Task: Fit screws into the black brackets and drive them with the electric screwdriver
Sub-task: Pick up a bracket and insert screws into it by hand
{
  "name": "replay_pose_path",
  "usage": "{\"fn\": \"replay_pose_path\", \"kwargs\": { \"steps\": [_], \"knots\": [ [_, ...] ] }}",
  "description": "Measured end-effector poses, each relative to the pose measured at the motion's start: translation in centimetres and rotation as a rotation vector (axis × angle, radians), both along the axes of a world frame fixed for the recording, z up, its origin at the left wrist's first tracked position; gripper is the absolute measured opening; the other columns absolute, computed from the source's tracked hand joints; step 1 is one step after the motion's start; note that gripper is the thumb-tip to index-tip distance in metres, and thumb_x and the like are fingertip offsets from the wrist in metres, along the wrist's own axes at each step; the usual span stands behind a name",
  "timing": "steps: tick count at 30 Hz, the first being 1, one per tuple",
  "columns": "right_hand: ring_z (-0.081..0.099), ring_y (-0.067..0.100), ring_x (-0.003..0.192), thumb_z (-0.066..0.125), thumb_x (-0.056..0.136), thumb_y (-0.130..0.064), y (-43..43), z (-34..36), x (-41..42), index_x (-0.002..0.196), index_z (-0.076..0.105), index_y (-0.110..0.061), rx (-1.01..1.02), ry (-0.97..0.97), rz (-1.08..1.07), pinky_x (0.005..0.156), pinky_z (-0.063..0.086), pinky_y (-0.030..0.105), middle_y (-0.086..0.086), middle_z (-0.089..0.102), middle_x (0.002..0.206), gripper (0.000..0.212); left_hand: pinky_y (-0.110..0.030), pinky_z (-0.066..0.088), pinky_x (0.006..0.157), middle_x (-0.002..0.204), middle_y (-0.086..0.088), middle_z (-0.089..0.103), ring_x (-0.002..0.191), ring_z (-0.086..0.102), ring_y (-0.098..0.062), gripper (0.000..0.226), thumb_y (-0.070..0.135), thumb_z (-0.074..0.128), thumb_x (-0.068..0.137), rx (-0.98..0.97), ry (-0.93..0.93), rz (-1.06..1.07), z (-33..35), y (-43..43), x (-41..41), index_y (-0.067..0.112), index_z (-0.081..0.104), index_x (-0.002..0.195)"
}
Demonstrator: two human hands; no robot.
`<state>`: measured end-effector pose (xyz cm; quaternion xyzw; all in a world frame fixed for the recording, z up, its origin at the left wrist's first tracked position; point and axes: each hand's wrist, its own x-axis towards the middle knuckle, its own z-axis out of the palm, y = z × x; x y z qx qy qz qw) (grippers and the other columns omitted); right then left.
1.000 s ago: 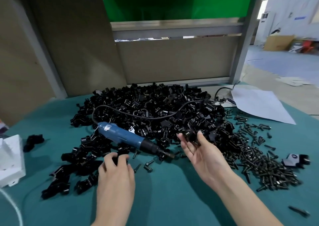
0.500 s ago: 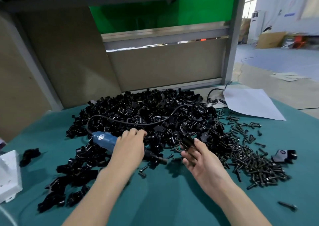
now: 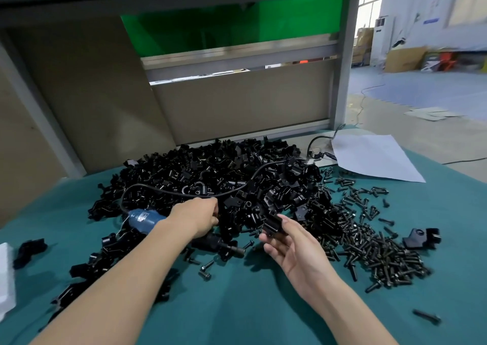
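Note:
A big heap of black brackets [image 3: 224, 170] covers the middle of the green table [image 3: 237, 305]. The blue electric screwdriver [image 3: 143, 219] lies at the heap's near left edge, its black nose [image 3: 224, 245] pointing right and its cable [image 3: 184, 193] looping over the heap. My left hand [image 3: 196, 216] reaches across the screwdriver, fingers curled into the heap's edge; what they hold is hidden. My right hand [image 3: 295, 249], palm up, pinches one black bracket [image 3: 272, 226] between thumb and fingers just right of the nose. A spread of black screws [image 3: 369, 244] lies to the right.
Loose screws [image 3: 205, 267] lie in front of the screwdriver. More brackets [image 3: 92, 263] trail to the near left. A lone bracket [image 3: 421, 236] and one screw [image 3: 427, 317] sit far right. White paper [image 3: 374, 157] lies at the back right, a white object [image 3: 5, 278] at the left edge.
My left hand has left the brackets near me, passed over the screwdriver and curled its fingers at the heap. My right hand keeps the bracket, shifted slightly nearer.

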<state>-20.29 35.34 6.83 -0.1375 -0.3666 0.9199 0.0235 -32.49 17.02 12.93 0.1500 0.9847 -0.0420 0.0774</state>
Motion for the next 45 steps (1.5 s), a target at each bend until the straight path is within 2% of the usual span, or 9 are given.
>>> {"fn": "replay_pose_path", "kwargs": {
  "steps": [2,5,9,14,23,29,37,40,45],
  "knots": [
    [0.076,0.028,0.075,0.054,0.105,-0.010,0.0,0.0,0.0,0.116,0.067,-0.002,-0.033,0.002,0.004,0.061,0.062,0.029,0.023,0.076,0.095,0.019,-0.032,0.050,0.075,0.104,0.001,0.065,0.088,0.060,-0.017,0.017,0.033,0.047,0.104,0.223,-0.003,0.025,0.6,-1.1,0.5,0.023,0.054,0.115],
    [0.077,0.034,0.085,0.061,0.100,-0.012,-0.1,0.1,0.2,0.118,0.065,0.002,-0.087,0.030,0.011,0.065,0.064,0.031,0.025,0.076,0.105,0.024,-0.025,0.046,0.060,0.082,0.004,0.068,0.065,0.059,-0.011,0.017,0.025,0.044,0.104,0.794,0.019,0.141,1.5,-2.1,2.6,0.027,0.060,0.105],
    [0.077,0.036,0.093,0.070,0.083,-0.020,-0.4,0.3,0.4,0.128,0.057,0.010,-0.087,0.079,0.047,0.067,0.064,0.028,0.029,0.067,0.123,0.055,-0.024,0.053,0.056,0.080,-0.004,0.073,0.065,0.066,-0.012,0.029,0.015,0.044,0.106,1.597,-0.223,0.318,-0.1,-2.4,8.0,0.020,0.072,0.104],
    [0.077,0.038,0.092,0.073,0.080,-0.017,-0.9,0.0,1.0,0.124,0.057,0.005,-0.021,0.091,0.114,0.065,0.064,0.027,0.029,0.066,0.124,0.052,-0.027,0.055,0.058,0.085,-0.009,0.071,0.066,0.064,-0.014,0.026,0.022,0.062,0.088,2.091,-0.496,0.381,-4.2,-1.6,12.2,0.016,0.076,0.110],
    [0.075,0.020,0.102,0.066,0.083,-0.016,-2.3,-0.9,2.2,0.121,0.069,0.000,0.186,0.142,0.192,0.077,0.060,0.022,0.016,0.075,0.120,0.041,-0.026,0.057,0.064,0.096,-0.015,0.075,0.080,0.071,-0.017,0.034,0.017,0.065,0.084,2.073,-0.488,0.317,-5.6,0.2,13.6,0.009,0.060,0.116],
    [0.075,0.030,0.105,0.077,0.083,-0.029,-2.2,-1.1,3.1,0.114,0.078,-0.024,0.405,0.206,0.164,0.082,0.062,0.036,0.012,0.075,0.120,0.032,-0.024,0.056,0.065,0.097,-0.009,0.073,0.083,0.067,-0.015,0.029,0.019,0.066,0.082,2.016,-0.498,0.266,-6.2,1.2,14.0,0.011,0.068,0.110],
    [0.073,0.027,0.112,0.085,0.073,-0.061,-2.1,-1.2,3.0,0.124,0.073,-0.032,0.565,0.262,0.177,0.093,0.058,0.041,0.004,0.075,0.124,0.060,-0.026,0.057,0.066,0.097,-0.012,0.073,0.080,0.069,-0.018,0.023,0.013,0.061,0.090,2.032,-0.614,0.251,-6.7,1.0,13.9,0.007,0.065,0.112],
    [0.073,0.021,0.109,0.084,0.072,-0.063,-2.0,-1.1,3.1,0.120,0.075,-0.032,0.592,0.267,0.179,0.084,0.057,0.034,0.003,0.076,0.121,0.058,-0.028,0.058,0.071,0.095,-0.011,0.074,0.081,0.072,-0.023,0.027,0.019,0.063,0.085,1.998,-0.554,0.184,-6.8,0.9,13.9,0.011,0.066,0.111],
    [0.071,0.015,0.103,0.076,0.080,-0.049,-1.9,-0.8,3.2,0.114,0.077,-0.031,0.609,0.251,0.163,0.078,0.056,0.028,0.003,0.077,0.115,0.039,-0.029,0.058,0.076,0.097,-0.001,0.073,0.087,0.073,-0.020,0.026,0.014,0.056,0.101,1.754,-0.274,0.064,-7.0,1.0,14.1,0.034,0.071,0.106]
  ]
}}
